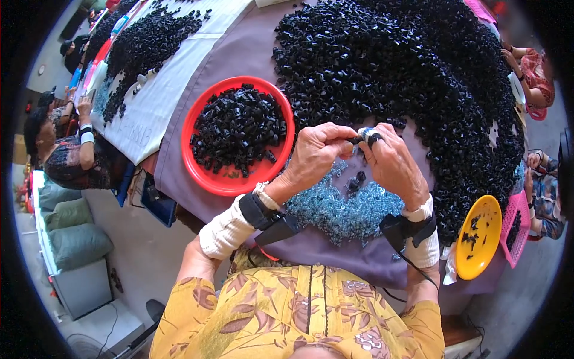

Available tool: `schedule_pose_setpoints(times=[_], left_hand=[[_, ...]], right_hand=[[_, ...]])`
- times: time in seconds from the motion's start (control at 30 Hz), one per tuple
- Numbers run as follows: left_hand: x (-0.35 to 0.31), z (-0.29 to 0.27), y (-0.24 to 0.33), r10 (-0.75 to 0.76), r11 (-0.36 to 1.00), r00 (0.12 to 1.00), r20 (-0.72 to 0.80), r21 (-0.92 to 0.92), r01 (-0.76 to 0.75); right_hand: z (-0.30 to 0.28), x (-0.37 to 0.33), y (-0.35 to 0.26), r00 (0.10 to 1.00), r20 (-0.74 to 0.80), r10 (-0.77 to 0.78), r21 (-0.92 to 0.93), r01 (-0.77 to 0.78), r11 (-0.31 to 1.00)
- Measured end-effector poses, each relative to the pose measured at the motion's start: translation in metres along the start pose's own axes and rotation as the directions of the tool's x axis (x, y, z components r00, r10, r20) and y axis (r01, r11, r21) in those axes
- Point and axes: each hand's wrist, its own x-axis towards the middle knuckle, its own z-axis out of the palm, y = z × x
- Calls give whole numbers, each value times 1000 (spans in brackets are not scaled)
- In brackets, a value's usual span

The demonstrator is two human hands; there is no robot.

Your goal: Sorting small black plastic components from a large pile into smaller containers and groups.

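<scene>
The left hand (323,149) and the right hand (391,158) are meeting fingertip to fingertip above the worktop (239,60), and the grip of both is closing on one small black part (357,140). The left thumb and forefinger are pinching it from one side, the right fingers from the other; its far end is hiding behind those right fingers, which are wearing blue, white and black bands (372,137). White cuffs (224,230) are covering both wrists, with black straps (257,210) going around them.

Right below the hands, a spread of clear bluish pieces (341,209) is lying on the purplish cloth, and a few loose black parts (357,181) are sitting among them. Beyond the hands, a great heap of black parts (382,66) is covering the far and right side of the worktop. To the left, a red basin (224,189) is holding many more black parts. To the right, a yellow plate (478,257) is carrying a few black scraps, and a pink basket (519,233) is standing just beside it.

Farther left, a person (72,155) is sitting at a white-covered table (179,78), where another black heap (152,45) is lying. Other people (541,87) are sitting along the right edge.
</scene>
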Motion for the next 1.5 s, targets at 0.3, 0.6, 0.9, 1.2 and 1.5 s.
schedule_pose_setpoints(times=[0.3,0.6,0.9,1.2,1.5], left_hand=[[0,-1,-9,53,998,998,-21,17,-52],[4,-5,4,-43,999,998,37,-1,43],[2,-6,6,-72,993,996,50,-91,77],[1,-7,5,-79,990,995,56,-114,85],[3,-8,5,-172,912,984,35,-373,173]], right_hand=[[11,-2,2,996,-5,86,141,-85,986],[-2,6,-1,1000,-1,15,-45,-15,999],[0,5,3,981,-191,18,87,-1,996],[0,4,2,977,-210,24,85,-7,996],[-3,5,0,973,-232,7,48,4,999]])
